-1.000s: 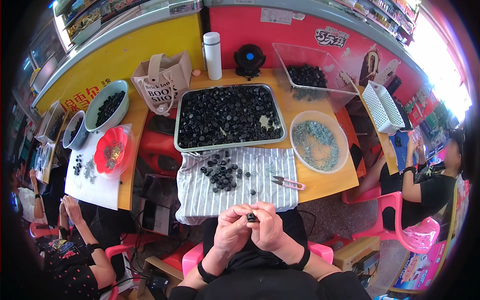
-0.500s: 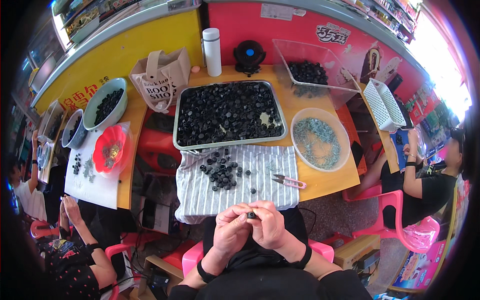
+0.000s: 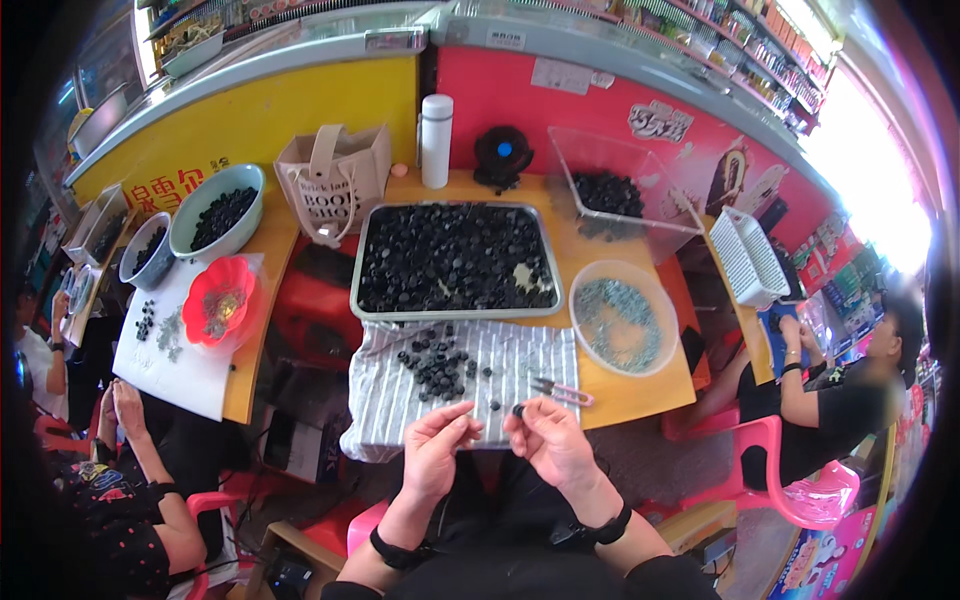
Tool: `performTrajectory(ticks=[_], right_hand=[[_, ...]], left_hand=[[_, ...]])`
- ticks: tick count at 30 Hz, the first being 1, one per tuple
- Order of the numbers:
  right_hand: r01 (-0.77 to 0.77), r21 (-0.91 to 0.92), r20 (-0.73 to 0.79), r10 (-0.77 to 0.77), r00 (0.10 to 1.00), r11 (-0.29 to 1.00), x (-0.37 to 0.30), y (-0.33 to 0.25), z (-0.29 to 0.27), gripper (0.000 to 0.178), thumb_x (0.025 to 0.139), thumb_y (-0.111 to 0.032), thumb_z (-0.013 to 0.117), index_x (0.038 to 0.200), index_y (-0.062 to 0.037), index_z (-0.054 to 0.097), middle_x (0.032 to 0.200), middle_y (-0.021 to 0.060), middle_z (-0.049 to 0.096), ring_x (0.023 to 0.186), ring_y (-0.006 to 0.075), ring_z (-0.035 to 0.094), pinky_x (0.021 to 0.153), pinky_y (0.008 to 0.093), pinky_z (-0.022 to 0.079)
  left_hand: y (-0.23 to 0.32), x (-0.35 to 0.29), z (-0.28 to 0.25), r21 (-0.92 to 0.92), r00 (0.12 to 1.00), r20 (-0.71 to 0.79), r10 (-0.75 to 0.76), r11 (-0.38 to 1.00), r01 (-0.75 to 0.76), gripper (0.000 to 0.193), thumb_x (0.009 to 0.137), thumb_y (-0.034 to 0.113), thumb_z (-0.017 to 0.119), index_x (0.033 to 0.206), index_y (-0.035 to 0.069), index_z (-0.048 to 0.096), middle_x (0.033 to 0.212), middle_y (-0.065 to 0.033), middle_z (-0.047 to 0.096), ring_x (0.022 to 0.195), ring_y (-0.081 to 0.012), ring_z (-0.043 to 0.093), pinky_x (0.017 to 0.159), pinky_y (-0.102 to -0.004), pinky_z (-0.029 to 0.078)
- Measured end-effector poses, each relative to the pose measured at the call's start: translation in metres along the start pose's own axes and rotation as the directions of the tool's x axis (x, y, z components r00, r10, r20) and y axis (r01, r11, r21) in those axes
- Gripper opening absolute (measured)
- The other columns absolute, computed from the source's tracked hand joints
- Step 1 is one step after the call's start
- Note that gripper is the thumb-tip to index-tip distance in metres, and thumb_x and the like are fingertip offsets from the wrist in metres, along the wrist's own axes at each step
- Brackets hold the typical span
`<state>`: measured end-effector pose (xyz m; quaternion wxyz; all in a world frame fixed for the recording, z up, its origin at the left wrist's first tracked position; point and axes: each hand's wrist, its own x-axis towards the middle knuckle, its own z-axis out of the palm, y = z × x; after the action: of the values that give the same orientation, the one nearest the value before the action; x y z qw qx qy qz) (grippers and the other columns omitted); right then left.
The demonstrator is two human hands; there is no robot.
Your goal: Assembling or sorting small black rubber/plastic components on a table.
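Note:
My right hand [image 3: 556,446] pinches a small round black plastic part [image 3: 518,411] between thumb and fingertips. Apart from it, my left hand [image 3: 436,446] has its thumb pressed to its forefinger; what it holds, if anything, is too small to make out. Both hands are above my lap at the near edge of a grey striped cloth [image 3: 375,400]. On that cloth lies a loose pile of similar black parts [image 3: 436,368], with one stray part [image 3: 495,406] near my fingers. Pink-handled thread snips [image 3: 565,392] rest just beyond my right hand.
Behind the cloth stands a metal tray [image 3: 455,316] full of black parts. A round clear tub [image 3: 655,366] of small greyish metal pieces is right, a clear bin [image 3: 655,225] behind it. A red flower-shaped bowl [image 3: 203,332] stands left. People sit at both sides.
My hands have come apart from each other. The small black part has gone with my right hand, and the left has moved off leftward. The whole view has shifted slightly.

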<state>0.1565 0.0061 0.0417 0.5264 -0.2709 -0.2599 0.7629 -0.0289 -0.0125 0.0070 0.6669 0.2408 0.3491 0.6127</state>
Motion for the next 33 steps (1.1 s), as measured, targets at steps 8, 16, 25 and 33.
performTrajectory(ticks=[8, 16, 25, 33], right_hand=[[0.206, -0.254, -0.160, -0.251, 0.955, 0.945, 0.097, -0.137, 0.003, 0.022, 0.096, -0.026, 0.060, 0.093, -0.0042, 0.060, 0.083, 0.0088, 0.065, 0.068, 0.0123, 0.059, 0.056, 0.0254, 0.049], [-0.006, -0.699, -0.034, -0.025, 0.999, 0.715, 0.111, -0.075, 0.022, 0.006, 0.091, -0.006, 0.063, 0.096, -0.0038, 0.067, 0.081, 0.0046, 0.069, 0.061, 0.0078, 0.061, 0.052, 0.0212, 0.048], [0.389, -0.887, 0.436, -0.173, 0.883, -0.250, 0.099, 0.014, 0.008, 0.014, 0.076, 0.000, 0.067, 0.090, -0.0008, 0.063, 0.092, 0.0133, 0.059, 0.087, 0.0313, 0.062, 0.071, 0.0378, 0.051], [0.444, -0.827, 0.505, -0.108, 0.857, -0.344, 0.124, 0.018, 0.010, 0.016, 0.077, -0.003, 0.062, 0.093, -0.0037, 0.063, 0.092, 0.0135, 0.059, 0.091, 0.0337, 0.060, 0.077, 0.0430, 0.050]], left_hand=[[-0.009, 0.015, -0.032, 0.189, 0.993, -0.085, 0.085, 0.980, -0.068, 0.021, 0.093, 0.004, 0.059, 0.111, -0.003, 0.066, 0.089, -0.0108, 0.071, 0.074, -0.0120, 0.065, 0.067, -0.0220, 0.049], [-0.021, 0.020, -0.034, 0.146, 0.987, -0.065, 0.150, 0.979, -0.139, 0.019, 0.094, 0.000, 0.058, 0.110, -0.003, 0.067, 0.091, -0.0101, 0.071, 0.079, -0.0123, 0.066, 0.070, -0.0235, 0.052], [-0.022, 0.017, -0.033, 0.298, 0.970, -0.055, 0.236, 0.931, -0.210, 0.017, 0.094, -0.002, 0.057, 0.106, -0.002, 0.069, 0.090, -0.0059, 0.067, 0.076, -0.0088, 0.062, 0.067, -0.0216, 0.050], [-0.022, 0.020, -0.027, 0.351, 0.958, -0.037, 0.283, 0.902, -0.252, 0.016, 0.094, -0.001, 0.058, 0.105, -0.001, 0.069, 0.086, -0.0040, 0.066, 0.071, -0.0069, 0.061, 0.062, -0.0205, 0.048]])
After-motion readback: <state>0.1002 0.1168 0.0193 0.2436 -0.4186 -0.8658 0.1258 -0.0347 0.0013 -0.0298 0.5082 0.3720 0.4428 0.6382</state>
